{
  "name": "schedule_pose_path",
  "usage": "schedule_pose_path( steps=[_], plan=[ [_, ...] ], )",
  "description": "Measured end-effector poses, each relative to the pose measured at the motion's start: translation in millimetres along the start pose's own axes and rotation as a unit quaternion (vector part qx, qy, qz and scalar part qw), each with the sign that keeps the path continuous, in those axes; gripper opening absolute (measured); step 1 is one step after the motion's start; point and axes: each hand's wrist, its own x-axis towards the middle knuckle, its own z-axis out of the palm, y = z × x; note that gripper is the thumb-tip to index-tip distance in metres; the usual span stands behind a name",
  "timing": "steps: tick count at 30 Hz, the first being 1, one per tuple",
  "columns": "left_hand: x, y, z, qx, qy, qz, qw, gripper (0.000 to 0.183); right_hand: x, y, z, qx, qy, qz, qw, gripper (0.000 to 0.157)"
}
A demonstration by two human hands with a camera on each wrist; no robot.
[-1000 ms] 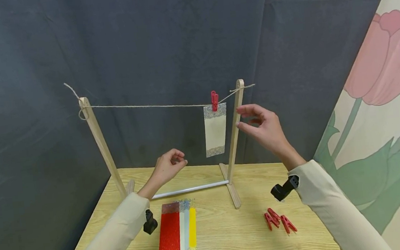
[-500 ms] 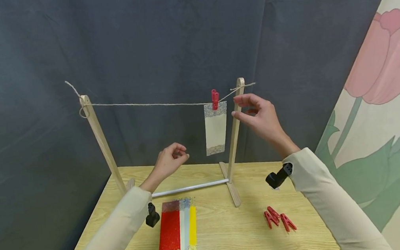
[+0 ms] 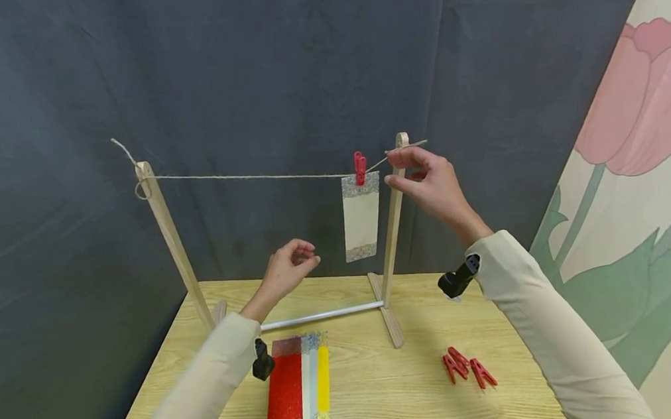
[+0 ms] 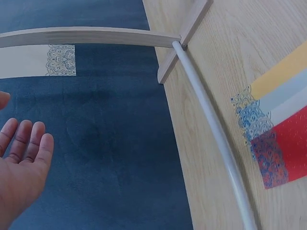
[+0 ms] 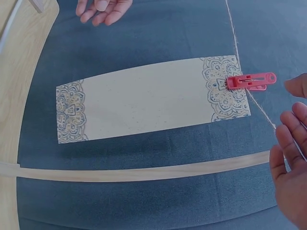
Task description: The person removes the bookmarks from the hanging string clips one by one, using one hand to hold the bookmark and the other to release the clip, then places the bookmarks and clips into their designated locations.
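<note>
A cream paper strip [image 3: 363,220] with patterned ends hangs from the twine [image 3: 249,176], clipped by a red clothespin [image 3: 360,169] near the right post. My right hand [image 3: 431,184] hovers just right of the clothespin, in front of the post's top, fingers loosely bent and holding nothing. In the right wrist view, a gap shows between that hand [image 5: 292,167] and the clothespin [image 5: 251,80]. Lower and to the left of the strip, my left hand [image 3: 286,267] floats above the crossbar, fingers relaxed and nothing between them; the left wrist view shows this hand [image 4: 24,167] apart from the strip.
Wooden posts [image 3: 170,237] and a white crossbar [image 3: 321,316] form the stand on a wooden table [image 3: 400,397]. Red, pale and yellow strips [image 3: 285,390] lie overlapped at front left. Three loose red clothespins [image 3: 483,373] lie at right. A dark curtain [image 3: 276,75] hangs behind.
My right hand has risen and shifted left, closer to the clipped clothespin. My left hand has drifted slightly right and up. The hanging strip stays in place.
</note>
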Motion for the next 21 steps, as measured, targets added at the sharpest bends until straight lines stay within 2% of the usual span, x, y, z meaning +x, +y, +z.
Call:
schedule_pose_path(
  steps=[7, 12, 21],
  plan=[
    [2.3, -5.6, 8.9, -0.043, 0.025, 0.002, 0.9988, 0.021, 7.4, -2.2, 1.3, -0.006, -0.013, -0.003, 1.000, 0.038],
    [3.2, -7.0, 13.4, -0.064, 0.027, 0.000, 0.9976, 0.020, 11.9, -4.2, 2.7, -0.010, -0.024, -0.011, 1.000, 0.038],
    [6.0, -10.9, 20.9, -0.076, 0.033, -0.004, 0.9965, 0.021, 23.1, -11.7, 7.2, -0.009, -0.038, -0.007, 0.999, 0.041]
  ],
)
